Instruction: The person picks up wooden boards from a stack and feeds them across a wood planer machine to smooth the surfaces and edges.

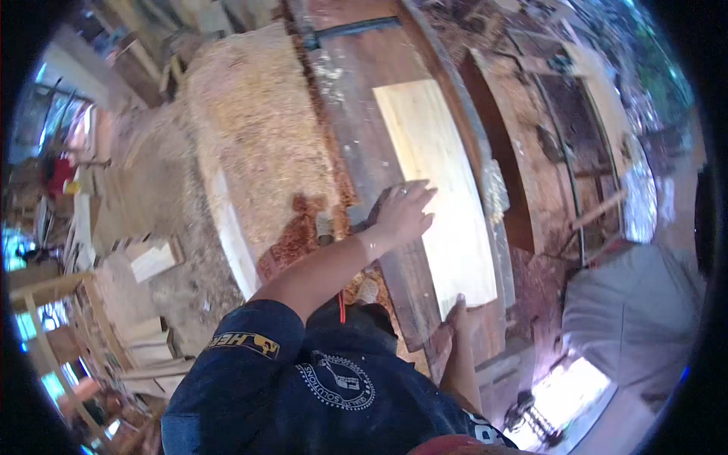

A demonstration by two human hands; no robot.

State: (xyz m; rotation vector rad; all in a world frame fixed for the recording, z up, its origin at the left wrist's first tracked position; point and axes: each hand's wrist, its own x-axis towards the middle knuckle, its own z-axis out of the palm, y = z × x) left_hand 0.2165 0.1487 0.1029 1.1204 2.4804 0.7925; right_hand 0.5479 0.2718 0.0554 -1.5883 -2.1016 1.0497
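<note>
A pale, planed wooden board (453,227) lies flat along a long, worn machine bed (364,114). My left hand (403,214) rests on the board's left edge near its middle, fingers spread and the palm down. At the board's near end is my right hand (453,327). Its thumb presses on the top face and its other fingers are partly hidden at the end of the board. A dark slot (356,29) crosses the bed beyond the board's far end.
A raised rail (447,68) runs along the bed's right side. Wood shavings (258,114) are heaped to the left, behind a pale plank (233,231). Offcuts (155,258) lie on the dusty floor. A person in grey clothing (633,318) is at the right.
</note>
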